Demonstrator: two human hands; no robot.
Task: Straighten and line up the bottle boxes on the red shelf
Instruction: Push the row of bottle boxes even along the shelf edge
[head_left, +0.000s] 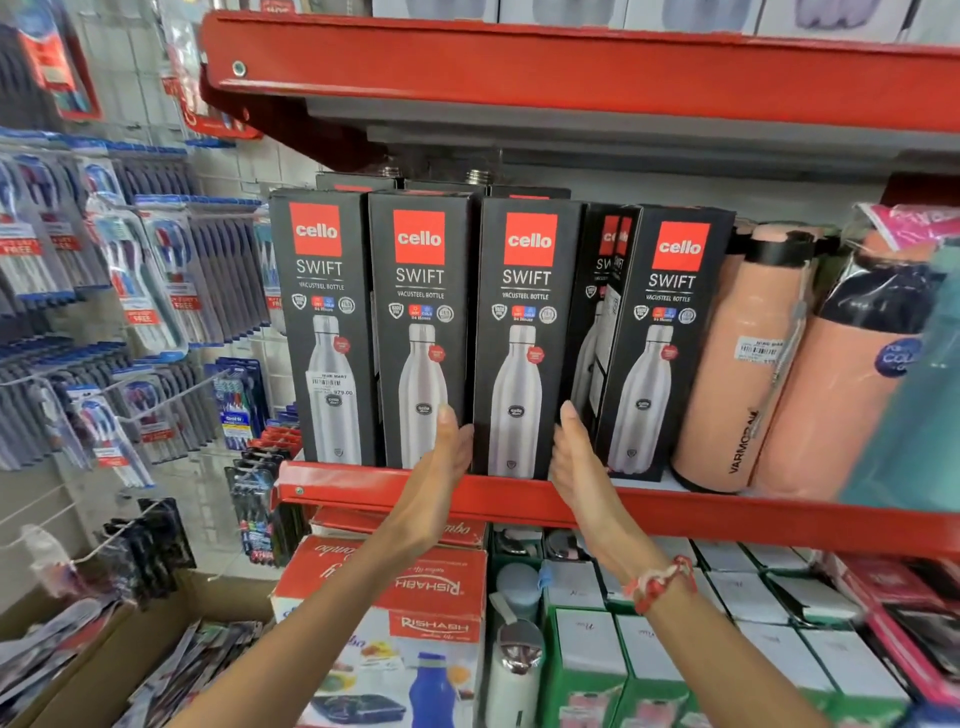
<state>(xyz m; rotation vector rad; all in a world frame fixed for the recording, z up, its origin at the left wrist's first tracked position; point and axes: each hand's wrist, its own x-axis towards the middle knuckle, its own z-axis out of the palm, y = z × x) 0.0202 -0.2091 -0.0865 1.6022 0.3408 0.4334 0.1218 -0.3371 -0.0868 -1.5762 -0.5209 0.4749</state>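
- Five black bottle boxes stand upright in the front row on the red shelf (519, 501), long axes vertical; more boxes stand behind them.
- The third box (524, 338) faces straight out, level with the first box (324, 322) and second box (421, 332).
- The fourth box (597, 312) sits set back; the fifth box (667, 343) angles leftward.
- The left hand (441, 467) and right hand (576, 462) press flat on the third box's sides, each grip clamped against it.
- Two peach flasks (748, 364) stand just right of the boxes.
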